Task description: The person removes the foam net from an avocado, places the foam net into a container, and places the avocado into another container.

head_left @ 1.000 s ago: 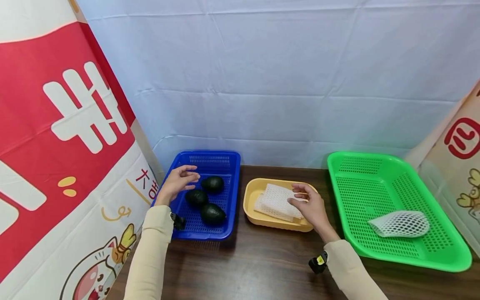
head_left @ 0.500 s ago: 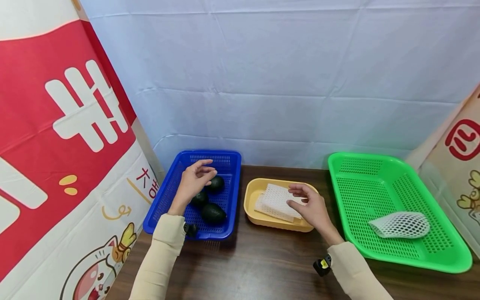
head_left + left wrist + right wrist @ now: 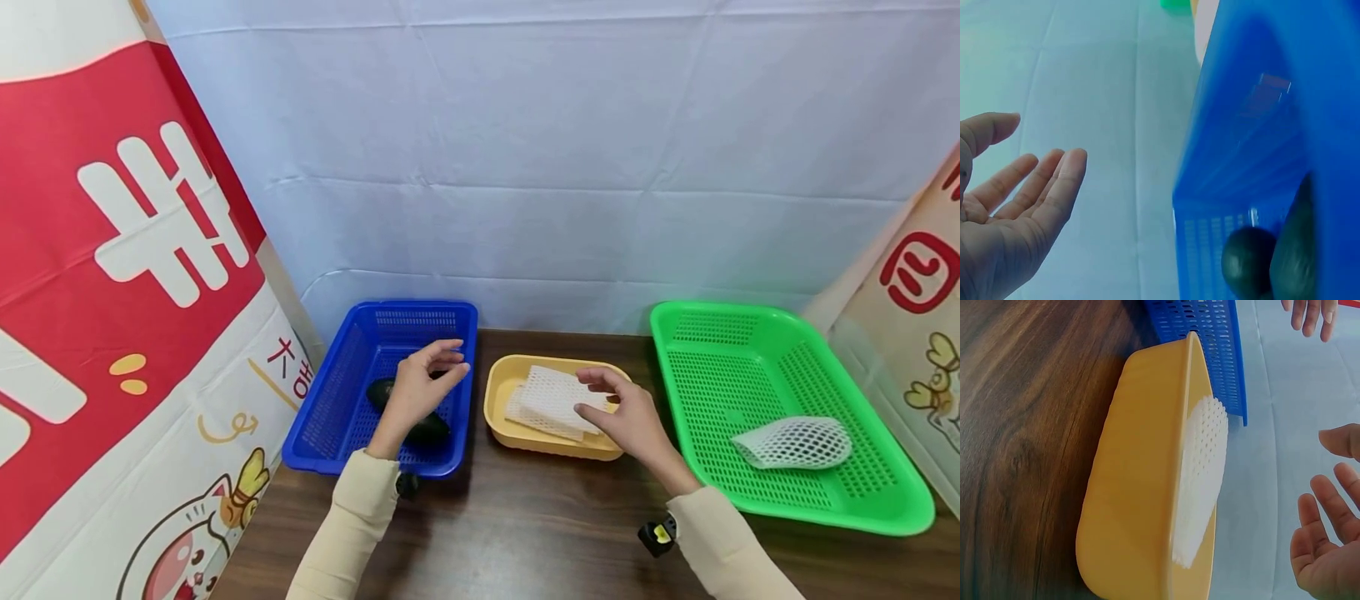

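My left hand (image 3: 420,385) hovers over the blue basket (image 3: 315,425), its fingers loosely bent around nothing. Dark green avocados (image 3: 1249,259) lie in that basket, partly hidden in the head view by the hand. Above the right part of the yellow tray (image 3: 501,421) is my right hand (image 3: 628,415), holding nothing, thumb and fingers apart. White foam net sleeves (image 3: 558,398) lie flat and stacked in the tray; the right wrist view shows a gap between them and the hand (image 3: 1335,531).
To the right stands a green basket (image 3: 720,375) with a white foam net sleeve (image 3: 798,443), bulging as if filled, lying in it. All three containers rest on a dark wooden table (image 3: 517,521). A pale cloth (image 3: 480,167) hangs behind them.
My left hand has moved right across the blue basket, from its left side to near its right rim. My right hand has stayed almost in place over the yellow tray.
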Motion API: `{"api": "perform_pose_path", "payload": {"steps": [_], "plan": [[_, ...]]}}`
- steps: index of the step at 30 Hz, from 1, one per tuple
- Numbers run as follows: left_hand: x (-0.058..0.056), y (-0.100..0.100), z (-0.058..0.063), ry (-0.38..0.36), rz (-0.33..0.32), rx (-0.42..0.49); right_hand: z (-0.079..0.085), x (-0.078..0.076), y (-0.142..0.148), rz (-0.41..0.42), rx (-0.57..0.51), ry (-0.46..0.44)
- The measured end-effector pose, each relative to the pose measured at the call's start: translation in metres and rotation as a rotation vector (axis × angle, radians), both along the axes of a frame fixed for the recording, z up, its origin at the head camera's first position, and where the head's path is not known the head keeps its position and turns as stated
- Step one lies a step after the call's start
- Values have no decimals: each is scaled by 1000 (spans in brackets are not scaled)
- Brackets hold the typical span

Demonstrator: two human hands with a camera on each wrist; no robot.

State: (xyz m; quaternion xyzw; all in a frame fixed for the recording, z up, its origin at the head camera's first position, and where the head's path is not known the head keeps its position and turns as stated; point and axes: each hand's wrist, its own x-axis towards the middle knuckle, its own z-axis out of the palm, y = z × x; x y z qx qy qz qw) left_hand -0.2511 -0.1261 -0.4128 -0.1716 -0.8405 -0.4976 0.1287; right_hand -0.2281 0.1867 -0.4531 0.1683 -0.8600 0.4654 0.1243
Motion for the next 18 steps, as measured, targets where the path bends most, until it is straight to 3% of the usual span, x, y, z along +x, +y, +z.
{"api": "perform_pose_path", "payload": {"steps": [7,12,18], "plan": [[15,30,-8,40,-55,18,4,2,11,6,31,14],[22,50,-16,-8,-101,50,4,3,18,-4,36,14],[28,70,-24,-58,-102,63,5,5,26,-5,43,27]]}}
